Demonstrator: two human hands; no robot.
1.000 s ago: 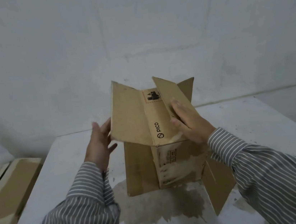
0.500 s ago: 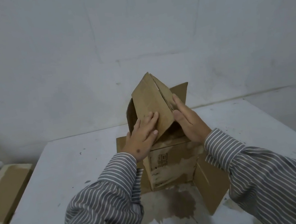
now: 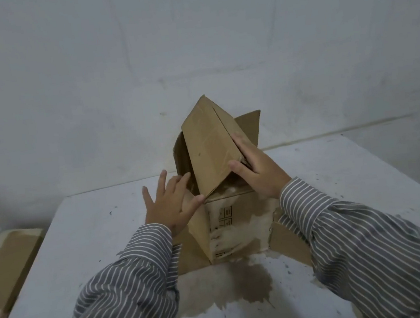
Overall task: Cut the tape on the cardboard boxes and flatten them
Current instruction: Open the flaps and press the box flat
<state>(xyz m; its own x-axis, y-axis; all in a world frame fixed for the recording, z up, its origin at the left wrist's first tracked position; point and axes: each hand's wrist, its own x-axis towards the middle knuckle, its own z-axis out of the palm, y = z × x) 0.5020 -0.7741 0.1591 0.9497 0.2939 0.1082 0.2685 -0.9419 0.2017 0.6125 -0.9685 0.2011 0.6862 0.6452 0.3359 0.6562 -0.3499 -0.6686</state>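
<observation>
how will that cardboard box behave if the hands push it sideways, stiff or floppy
The cardboard box probably folds easily: its flaps are loose. Its stained lower panel looks damp, so likely soft. It stands tall, so it may tip.

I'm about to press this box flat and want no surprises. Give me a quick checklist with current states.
1. Top flaps free of tape: ok, cardboard box flaps stand open.
2. Right hand holding a flap: ok, it grips the raised flap.
3. Left hand in place: ok, fingers spread at the box's left side.
4. Bottom flaps released: ok, one splays onto the table.
5. Table dry: not ok, stain under the box.
</observation>
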